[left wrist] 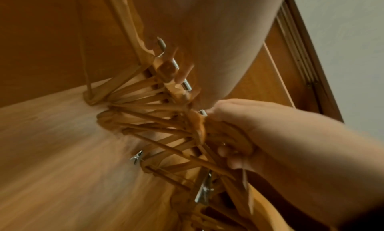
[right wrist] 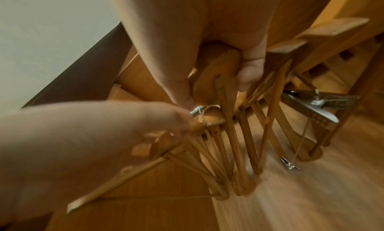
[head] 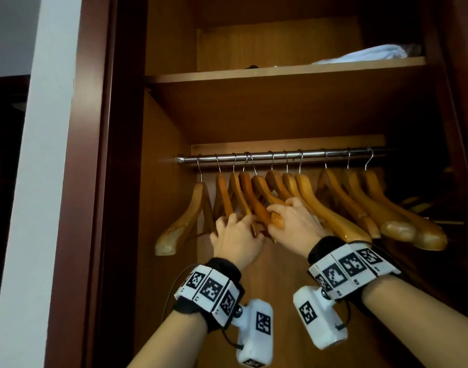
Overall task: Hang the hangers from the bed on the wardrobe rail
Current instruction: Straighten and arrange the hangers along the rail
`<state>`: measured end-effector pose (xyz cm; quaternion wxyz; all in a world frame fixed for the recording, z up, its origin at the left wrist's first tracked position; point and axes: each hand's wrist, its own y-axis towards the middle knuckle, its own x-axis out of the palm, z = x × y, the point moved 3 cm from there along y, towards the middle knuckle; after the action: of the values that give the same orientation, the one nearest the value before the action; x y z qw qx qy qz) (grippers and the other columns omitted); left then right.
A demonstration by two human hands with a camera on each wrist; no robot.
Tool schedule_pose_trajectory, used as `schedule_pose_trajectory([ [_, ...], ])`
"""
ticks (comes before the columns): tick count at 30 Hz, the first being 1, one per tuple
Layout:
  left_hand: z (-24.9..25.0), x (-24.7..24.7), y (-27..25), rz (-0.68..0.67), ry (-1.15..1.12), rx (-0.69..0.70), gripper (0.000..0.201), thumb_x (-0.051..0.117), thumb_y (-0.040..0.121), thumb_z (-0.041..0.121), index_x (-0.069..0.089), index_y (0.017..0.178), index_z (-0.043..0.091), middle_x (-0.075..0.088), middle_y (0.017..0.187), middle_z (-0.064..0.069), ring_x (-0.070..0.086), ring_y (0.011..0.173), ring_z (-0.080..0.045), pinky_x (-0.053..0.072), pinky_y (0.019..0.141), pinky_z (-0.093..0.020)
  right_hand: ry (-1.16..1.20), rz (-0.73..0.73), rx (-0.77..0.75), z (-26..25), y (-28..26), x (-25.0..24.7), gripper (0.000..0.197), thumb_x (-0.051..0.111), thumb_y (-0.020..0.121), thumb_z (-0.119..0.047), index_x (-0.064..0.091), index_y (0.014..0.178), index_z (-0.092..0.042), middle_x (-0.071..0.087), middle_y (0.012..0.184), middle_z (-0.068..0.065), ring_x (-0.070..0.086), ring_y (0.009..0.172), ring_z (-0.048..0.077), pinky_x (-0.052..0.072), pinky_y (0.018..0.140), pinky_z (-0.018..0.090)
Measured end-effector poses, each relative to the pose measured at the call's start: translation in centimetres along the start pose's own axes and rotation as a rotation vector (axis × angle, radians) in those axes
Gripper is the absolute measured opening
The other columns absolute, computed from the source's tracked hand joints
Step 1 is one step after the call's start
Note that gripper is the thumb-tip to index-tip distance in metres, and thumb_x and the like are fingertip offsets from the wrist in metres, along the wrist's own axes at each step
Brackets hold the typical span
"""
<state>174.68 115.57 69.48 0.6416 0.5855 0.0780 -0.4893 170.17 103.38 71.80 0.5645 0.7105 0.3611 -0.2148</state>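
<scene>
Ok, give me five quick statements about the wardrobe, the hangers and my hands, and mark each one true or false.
1. Wooden hangers hang on the metal rail. True.
2. The right hand grips the rounded end of a hanger. True; the right wrist view shows its thumb and fingers curled round it.
3. The left hand hangs idle at the person's side. False; it is up among the hangers, beside the right hand.
4. The shelf above the rail carries a stack of books. False; a white bundle that looks like cloth lies on it.
5. The rail is bare. False; about a dozen hooks sit over it.
</scene>
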Motion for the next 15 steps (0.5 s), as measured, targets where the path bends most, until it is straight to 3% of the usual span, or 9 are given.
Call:
schedule_pose_trajectory([
  [4,-1.0,0.3,0.0,-0.027,0.075,-0.090,0.045,0.048,0.090,0.051,0.049,0.128,0.028,0.041,0.140,0.001,0.024,0.135,-0.035,0.024,0.109,-0.055,0.017,0.020,0.002,-0.5,0.1,0.0,0.049,0.052,0.093,-0.035,0.040,0.141,-0.035,0.025,0.148,0.005,0.046,0.124,0.032,0.043,0.095,0.039],
  [9,-1.3,0.3,0.1,-0.015,0.156,-0.145,0.062,0.045,0.085,0.066,0.054,0.125,0.019,0.044,0.138,-0.002,0.025,0.135,-0.036,0.023,0.108,-0.059,0.033,0.029,0.034,-1.2,0.1,0.5,0.045,0.049,0.095,-0.033,0.041,0.139,-0.034,0.023,0.149,0.007,0.043,0.125,0.036,0.045,0.095,0.041],
  [15,-1.5,-0.1,0.0,-0.003,0.231,-0.130,0.050,0.045,0.092,0.048,0.053,0.130,0.016,0.043,0.139,-0.004,0.026,0.133,-0.039,0.023,0.108,-0.057,0.034,0.072,0.074,-0.9,0.0,0.4,0.043,0.048,0.096,-0.034,0.042,0.138,-0.031,0.028,0.144,0.009,0.045,0.122,0.036,0.046,0.092,0.041],
])
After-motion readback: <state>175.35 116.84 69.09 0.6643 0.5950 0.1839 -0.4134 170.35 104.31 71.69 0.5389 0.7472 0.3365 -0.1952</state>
